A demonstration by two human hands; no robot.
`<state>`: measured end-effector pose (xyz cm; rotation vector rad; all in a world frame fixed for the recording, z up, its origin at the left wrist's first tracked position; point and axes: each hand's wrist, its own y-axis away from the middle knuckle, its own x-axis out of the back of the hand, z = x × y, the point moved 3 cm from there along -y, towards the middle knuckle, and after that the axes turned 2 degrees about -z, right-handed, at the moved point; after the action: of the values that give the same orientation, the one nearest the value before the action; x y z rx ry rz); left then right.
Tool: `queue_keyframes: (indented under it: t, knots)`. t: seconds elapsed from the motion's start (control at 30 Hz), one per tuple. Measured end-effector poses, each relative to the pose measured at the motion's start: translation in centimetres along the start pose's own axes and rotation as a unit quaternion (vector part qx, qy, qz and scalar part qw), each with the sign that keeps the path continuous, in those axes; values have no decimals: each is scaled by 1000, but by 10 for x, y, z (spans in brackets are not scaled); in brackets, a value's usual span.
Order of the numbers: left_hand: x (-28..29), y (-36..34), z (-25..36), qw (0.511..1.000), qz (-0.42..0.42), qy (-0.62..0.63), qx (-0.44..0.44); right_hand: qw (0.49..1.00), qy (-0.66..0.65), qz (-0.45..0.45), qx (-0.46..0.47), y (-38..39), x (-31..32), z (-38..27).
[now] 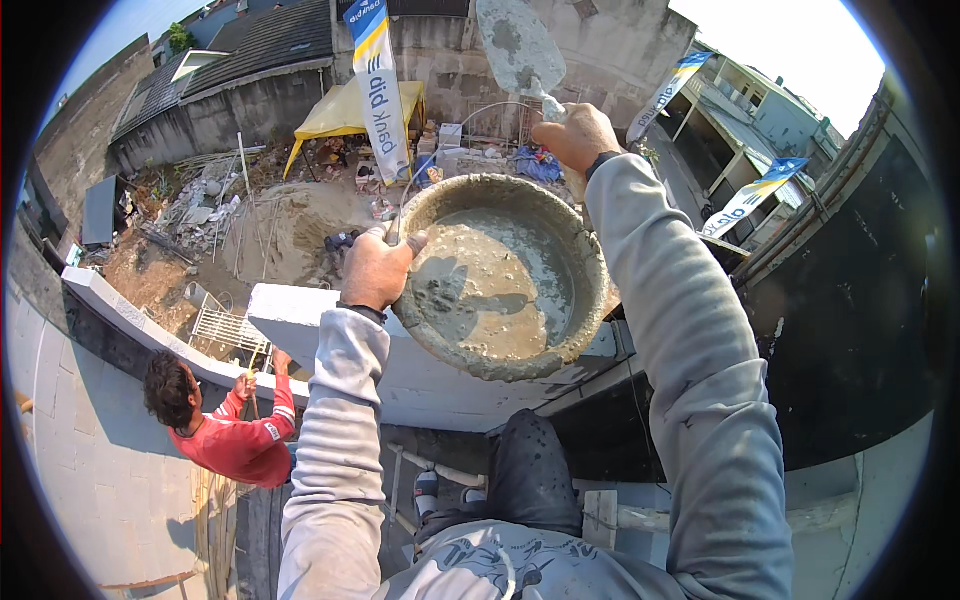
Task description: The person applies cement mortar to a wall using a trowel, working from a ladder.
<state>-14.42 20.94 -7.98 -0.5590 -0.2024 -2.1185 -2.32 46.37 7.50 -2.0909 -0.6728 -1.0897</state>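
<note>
In front of me a round bucket [575, 330], crusted with cement and holding wet grey mortar [480, 290], is at the top of a white block wall [420, 390]. My left hand [383, 262] is closed on the bucket's left rim, by its thin wire handle. Above the bucket's far right edge, my right hand [578, 135] grips the handle of a trowel [522, 45], whose mortar-smeared blade is raised. My grey-sleeved forearms reach in from below.
At lower left a co-worker [235, 440] in red grips something thin beside a low curved block wall [120, 300]. A dark wall [840, 320] stands right. Below lie sand [260, 240], rubble, a yellow canopy [330, 115] and banners [375, 80]. Timber poles are near my feet.
</note>
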Motion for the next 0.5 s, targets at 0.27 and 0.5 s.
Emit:
queue_keyframes:
  t: [0.27,0.5]
  knots:
    - [-2,5,7,998,1,59,-38,986,127,83,72,75,112,-7]
    - [6,11,4,997,33,61,-19,876,414,-224,109,172,96,-18]
